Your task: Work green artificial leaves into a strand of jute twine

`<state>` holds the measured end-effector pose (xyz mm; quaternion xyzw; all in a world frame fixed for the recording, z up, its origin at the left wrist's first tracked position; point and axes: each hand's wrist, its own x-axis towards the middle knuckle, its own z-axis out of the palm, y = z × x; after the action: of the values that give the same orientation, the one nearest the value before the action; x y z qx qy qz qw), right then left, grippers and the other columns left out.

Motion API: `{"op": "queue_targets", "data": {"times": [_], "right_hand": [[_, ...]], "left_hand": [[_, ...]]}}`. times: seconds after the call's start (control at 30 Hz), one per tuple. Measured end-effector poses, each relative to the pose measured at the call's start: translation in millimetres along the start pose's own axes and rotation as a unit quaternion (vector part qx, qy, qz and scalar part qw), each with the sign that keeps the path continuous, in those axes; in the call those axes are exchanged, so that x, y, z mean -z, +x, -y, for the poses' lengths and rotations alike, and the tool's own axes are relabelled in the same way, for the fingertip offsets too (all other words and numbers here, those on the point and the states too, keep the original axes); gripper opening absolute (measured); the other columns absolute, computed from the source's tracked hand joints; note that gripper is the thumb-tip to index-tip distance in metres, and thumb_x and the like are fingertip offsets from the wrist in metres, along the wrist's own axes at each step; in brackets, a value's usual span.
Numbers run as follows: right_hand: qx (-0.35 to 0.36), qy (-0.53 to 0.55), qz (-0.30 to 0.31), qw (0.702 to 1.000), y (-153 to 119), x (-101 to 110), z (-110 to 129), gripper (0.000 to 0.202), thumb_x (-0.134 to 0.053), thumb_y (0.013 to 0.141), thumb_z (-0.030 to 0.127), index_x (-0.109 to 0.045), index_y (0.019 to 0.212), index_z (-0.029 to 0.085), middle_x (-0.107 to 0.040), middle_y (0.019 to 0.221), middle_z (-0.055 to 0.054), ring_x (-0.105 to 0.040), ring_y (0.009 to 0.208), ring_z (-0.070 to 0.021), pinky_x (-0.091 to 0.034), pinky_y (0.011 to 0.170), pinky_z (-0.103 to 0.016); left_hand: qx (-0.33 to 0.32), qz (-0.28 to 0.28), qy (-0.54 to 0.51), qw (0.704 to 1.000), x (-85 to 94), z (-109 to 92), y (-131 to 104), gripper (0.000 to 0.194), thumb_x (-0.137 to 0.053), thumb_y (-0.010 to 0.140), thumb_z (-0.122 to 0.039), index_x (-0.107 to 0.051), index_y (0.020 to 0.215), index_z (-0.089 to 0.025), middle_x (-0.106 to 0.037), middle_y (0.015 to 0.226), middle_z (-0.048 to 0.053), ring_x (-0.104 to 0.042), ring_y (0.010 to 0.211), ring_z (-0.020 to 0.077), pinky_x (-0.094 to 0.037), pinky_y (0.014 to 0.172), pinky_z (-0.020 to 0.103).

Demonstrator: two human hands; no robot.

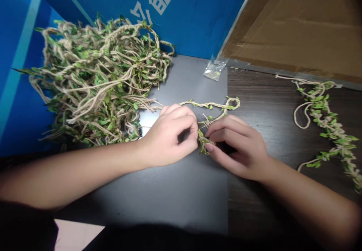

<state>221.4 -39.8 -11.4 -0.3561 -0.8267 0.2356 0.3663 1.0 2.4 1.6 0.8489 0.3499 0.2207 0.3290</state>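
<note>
My left hand (177,134) is closed in a pinch, thumb against forefinger, on a length of braided twine garland (202,140) with small green leaves. From the other side, the thumb and fingertips of my right hand (240,143) close on the same piece. Between the two hands the garland looks bunched up, and a few loose cord ends stick out above it. A thin stretch of it runs behind my hands and bends in a loop at the right. My fingers hide part of the held piece.
A large tangled heap of leafy twine garlands (98,74) lies at the left against a blue panel (192,21). A small clear plastic bag (215,69) sits near a cardboard sheet (294,28). Another leafy garland (329,121) stretches along the dark wood table (263,92) at the right.
</note>
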Motion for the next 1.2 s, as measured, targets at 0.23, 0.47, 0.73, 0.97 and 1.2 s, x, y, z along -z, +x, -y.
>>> {"op": "queue_targets", "data": {"times": [0.23, 0.47, 0.73, 0.97, 1.2], "right_hand": [[0.017, 0.027, 0.001, 0.999, 0.3, 1.8, 0.6, 0.011, -0.07, 0.087, 0.011, -0.061, 0.088, 0.017, -0.067, 0.088, -0.006, -0.06, 0.082, -0.0159, -0.051, 0.078, -0.034], [0.043, 0.085, 0.035, 0.995, 1.1, 1.8, -0.8, 0.007, -0.07, 0.09, 0.014, -0.063, 0.093, 0.015, -0.066, 0.087, -0.006, -0.06, 0.082, -0.0147, -0.053, 0.077, -0.032], [0.037, 0.106, 0.033, 0.993, 0.0, 0.5, -1.6, 0.005, -0.068, 0.092, 0.015, -0.063, 0.094, 0.015, -0.067, 0.09, -0.006, -0.063, 0.086, -0.0138, -0.054, 0.082, -0.032], [0.027, 0.099, 0.039, 0.994, 0.4, 2.7, 0.1, 0.004, -0.067, 0.093, 0.016, -0.063, 0.093, 0.017, -0.066, 0.09, -0.005, -0.065, 0.087, -0.013, -0.055, 0.081, -0.027], [0.031, 0.089, 0.034, 0.995, -1.4, 2.5, -0.6, 0.007, -0.07, 0.09, 0.015, -0.063, 0.092, 0.016, -0.064, 0.09, -0.005, -0.063, 0.083, -0.0129, -0.054, 0.076, -0.027]], "left_hand": [[-0.011, -0.006, -0.002, 1.0, -1.2, 1.4, -0.9, 0.011, -0.057, 0.088, -0.015, -0.062, 0.079, -0.017, -0.064, 0.092, 0.003, -0.056, 0.091, 0.0176, -0.042, 0.089, 0.036], [-0.024, -0.008, -0.002, 1.0, -1.0, 3.0, -0.6, 0.011, -0.057, 0.088, -0.014, -0.061, 0.079, -0.016, -0.064, 0.093, 0.003, -0.056, 0.091, 0.0172, -0.043, 0.089, 0.035], [-0.019, 0.001, 0.007, 1.0, -1.1, 1.4, -1.4, 0.01, -0.057, 0.088, -0.014, -0.062, 0.079, -0.017, -0.064, 0.093, 0.003, -0.055, 0.091, 0.0172, -0.042, 0.089, 0.036], [-0.015, 0.007, 0.009, 1.0, -1.7, 0.9, -1.3, 0.011, -0.057, 0.088, -0.015, -0.061, 0.078, -0.017, -0.064, 0.093, 0.002, -0.055, 0.092, 0.0174, -0.041, 0.089, 0.036], [-0.014, 0.008, 0.013, 1.0, -1.4, 1.6, -1.1, 0.01, -0.058, 0.088, -0.015, -0.061, 0.078, -0.017, -0.064, 0.094, 0.002, -0.055, 0.092, 0.0174, -0.041, 0.089, 0.036]]}}
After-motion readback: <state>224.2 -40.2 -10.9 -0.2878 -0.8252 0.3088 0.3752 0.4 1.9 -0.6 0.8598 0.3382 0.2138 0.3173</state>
